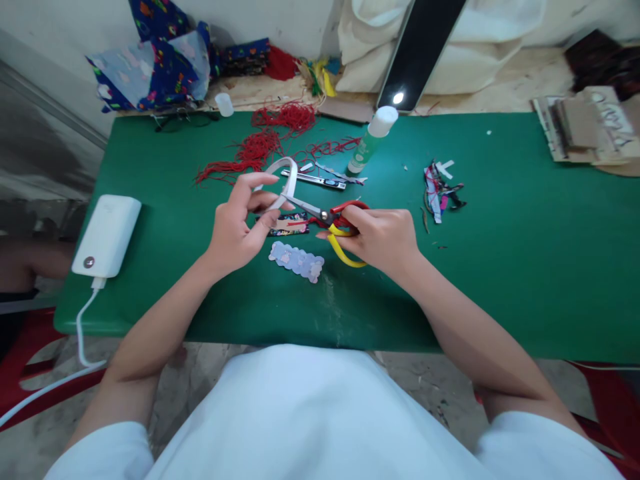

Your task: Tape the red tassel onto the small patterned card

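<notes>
Over the table, my left hand [240,223] holds a thin roll of white tape [291,179] between fingers and thumb. My right hand [380,240] grips a pair of scissors [325,216] by its red and yellow handles. The blades point left, their tips at the lower edge of the tape roll. Beneath them lies a dark flowered strip [285,227] with a brown middle and red cord, partly hidden by my hands and the scissors. Nearer to me is a pale blue scalloped piece [297,261]. A utility knife [315,180] lies just behind the scissors.
A glue stick [370,143] stands behind the scissors, near a dark panel [420,53] with a bright light spot. Red cords [260,147] lie tangled at the back. A white power bank [107,233] sits left, scraps [440,193] right, stacked cardboard [580,127] far right.
</notes>
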Demonstrator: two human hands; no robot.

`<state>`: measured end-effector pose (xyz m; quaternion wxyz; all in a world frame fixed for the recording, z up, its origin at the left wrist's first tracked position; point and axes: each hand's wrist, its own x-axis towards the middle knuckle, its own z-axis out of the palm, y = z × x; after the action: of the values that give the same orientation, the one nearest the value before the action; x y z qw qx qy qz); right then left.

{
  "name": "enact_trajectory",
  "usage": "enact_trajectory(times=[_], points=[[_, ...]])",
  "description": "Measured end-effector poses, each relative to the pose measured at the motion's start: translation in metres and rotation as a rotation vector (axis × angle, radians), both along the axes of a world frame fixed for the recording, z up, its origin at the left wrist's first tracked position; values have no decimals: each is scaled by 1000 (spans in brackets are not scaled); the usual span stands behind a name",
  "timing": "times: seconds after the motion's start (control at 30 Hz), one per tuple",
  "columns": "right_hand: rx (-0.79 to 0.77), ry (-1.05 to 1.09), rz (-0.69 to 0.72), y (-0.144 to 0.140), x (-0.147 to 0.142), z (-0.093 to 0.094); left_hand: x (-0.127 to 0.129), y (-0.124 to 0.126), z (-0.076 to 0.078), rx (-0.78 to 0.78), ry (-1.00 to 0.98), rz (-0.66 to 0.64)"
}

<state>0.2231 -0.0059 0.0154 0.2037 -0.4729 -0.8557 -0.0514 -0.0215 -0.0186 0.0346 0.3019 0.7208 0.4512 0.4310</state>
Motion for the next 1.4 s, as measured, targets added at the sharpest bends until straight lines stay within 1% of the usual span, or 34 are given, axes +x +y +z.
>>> enact_trajectory(times=[0.1,0.13,0.2,0.27,0.33,0.4,0.43,0.47,0.5,0.53,0.57,0.63,0.73,0.8,0.87,0.93,1.0,1.07,1.1,1.17,1.23,1.3,1.4], points=[[13,-21,-20,2,0,1,-12,7,1,35,284,142],[17,-31,-17,2,0,1,-18,10,-1,28,402,191],[31,-59,3,2,0,2,-31,16,-10,-9,614,337],[44,-90,29,2,0,3,-41,22,-19,-53,723,415],[48,-114,59,1,0,4,-47,25,-22,-12,743,428],[45,-126,93,1,1,4,-45,26,-17,98,661,435],[45,-129,114,1,1,4,-42,25,-12,134,603,418],[48,-130,139,1,1,4,-38,24,-6,143,532,369],[56,-133,166,2,1,3,-33,22,-1,108,444,293],[67,-139,190,2,1,2,-29,20,4,11,350,196],[81,-151,212,2,2,2,-25,18,7,-118,248,102],[119,-176,241,3,2,0,-19,14,8,-289,85,-1],[154,-193,262,3,3,-1,-15,12,3,-356,-56,-51],[115,-199,257,3,3,-1,-15,13,1,-342,-66,-57],[40,-213,237,3,2,0,-16,14,1,-306,-44,-37],[-27,-236,202,3,2,2,-16,16,3,-252,-34,25],[-79,-274,129,4,3,4,-16,16,7,-207,-46,115],[-129,-320,4,5,4,7,-15,16,8,-208,-74,177],[-156,-343,-72,7,5,8,-14,16,8,-234,-88,184],[-218,-387,-221,11,8,10,-11,15,5,-317,-114,163],[-283,-426,-331,16,11,12,-6,13,-1,-409,-129,131],[-335,-447,-384,21,14,13,-2,12,-7,-468,-147,107],[-377,-420,-391,26,20,13,3,10,-13,-493,-154,53]])
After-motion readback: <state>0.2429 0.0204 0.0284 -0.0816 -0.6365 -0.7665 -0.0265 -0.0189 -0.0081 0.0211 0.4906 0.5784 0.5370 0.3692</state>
